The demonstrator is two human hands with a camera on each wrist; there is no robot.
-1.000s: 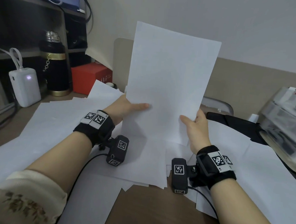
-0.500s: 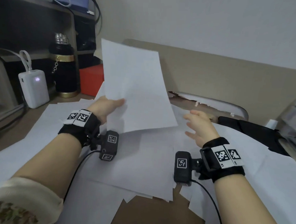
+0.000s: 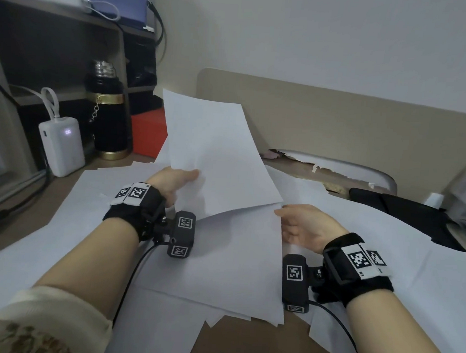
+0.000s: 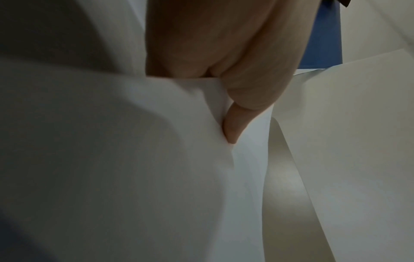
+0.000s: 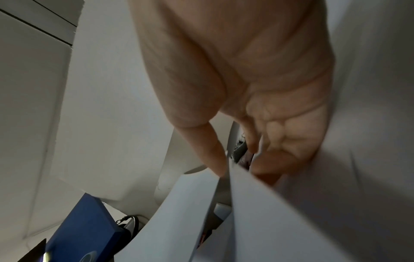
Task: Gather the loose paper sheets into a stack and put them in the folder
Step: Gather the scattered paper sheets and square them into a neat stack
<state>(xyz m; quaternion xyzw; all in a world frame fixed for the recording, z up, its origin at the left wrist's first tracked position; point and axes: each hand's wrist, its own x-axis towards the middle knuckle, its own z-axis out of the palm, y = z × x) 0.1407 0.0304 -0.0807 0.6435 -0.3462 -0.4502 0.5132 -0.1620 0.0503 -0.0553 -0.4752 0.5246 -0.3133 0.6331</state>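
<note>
White paper sheets [image 3: 221, 270] are lying scattered across the lower frame. The left hand [image 3: 169, 183] is pinching a raised white sheet [image 3: 214, 153] mid-frame, probably clearing room for the right hand [image 3: 307, 228], whose grip I cannot tell.

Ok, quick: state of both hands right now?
Left hand: grips the raised sheets, thumb on top.
Right hand: curled, pinching the edge of the flat sheet below.
</note>
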